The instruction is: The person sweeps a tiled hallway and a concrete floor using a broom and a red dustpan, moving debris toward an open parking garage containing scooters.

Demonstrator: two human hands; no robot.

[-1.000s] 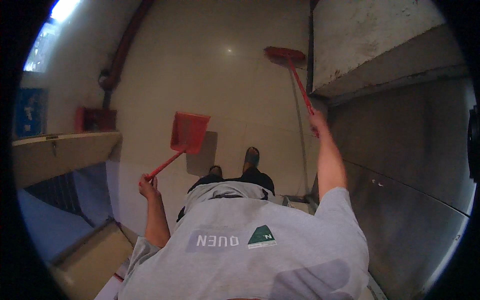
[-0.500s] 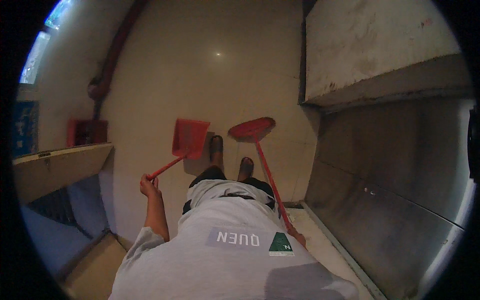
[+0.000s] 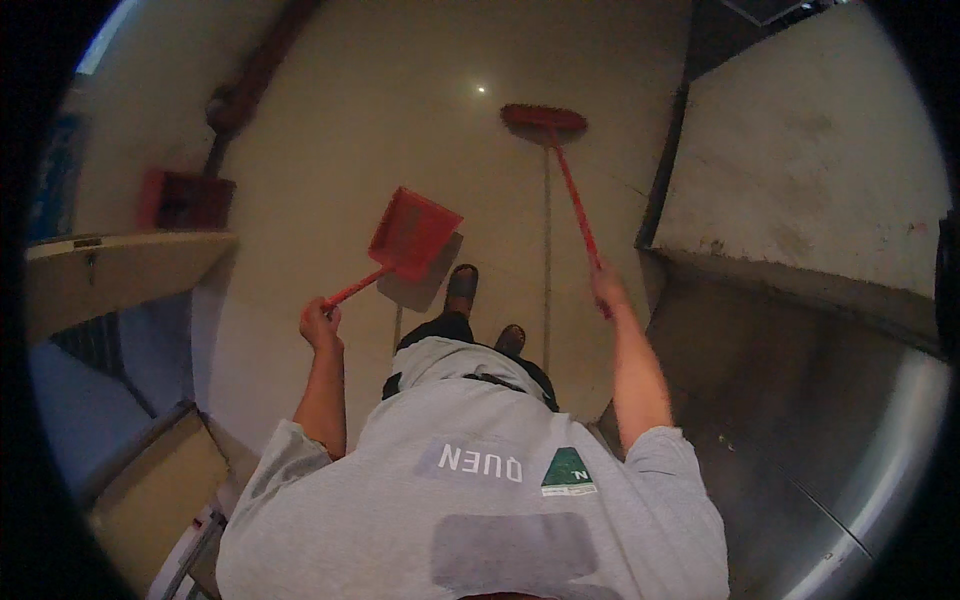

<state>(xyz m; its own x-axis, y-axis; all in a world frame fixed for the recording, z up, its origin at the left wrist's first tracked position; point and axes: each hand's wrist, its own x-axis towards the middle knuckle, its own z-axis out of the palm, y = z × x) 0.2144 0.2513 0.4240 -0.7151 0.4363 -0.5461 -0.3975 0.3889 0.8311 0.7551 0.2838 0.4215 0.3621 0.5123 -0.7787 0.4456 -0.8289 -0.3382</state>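
As our right hand (image 3: 608, 290) keeps its fingers wrapped around the upper handle, the red broom (image 3: 573, 200) slants away ahead of us, its wide head (image 3: 545, 121) farthest forward, over the tiled floor; whether the bristles touch it we cannot tell. Left of the broom and nearer to us, the red dustpan (image 3: 414, 238) is tilted, its shadow falling on the floor beside it. Our left hand (image 3: 321, 324) has its fingers closed around the end of the dustpan's short handle. The 2 tools are well apart.

Between our forearms we see our grey shirt (image 3: 390, 480) with a green patch, and beyond its hem our 2 feet in dark footwear, the left foot (image 3: 461, 287) ahead of the right and just beside the dustpan.

Farther out to the left are a tan board (image 3: 130, 275), a red box (image 3: 188, 200) and a dark red pipe (image 3: 247, 100). To the right stand a pale, stained block (image 3: 810, 170) and dark metal panels (image 3: 740, 360).
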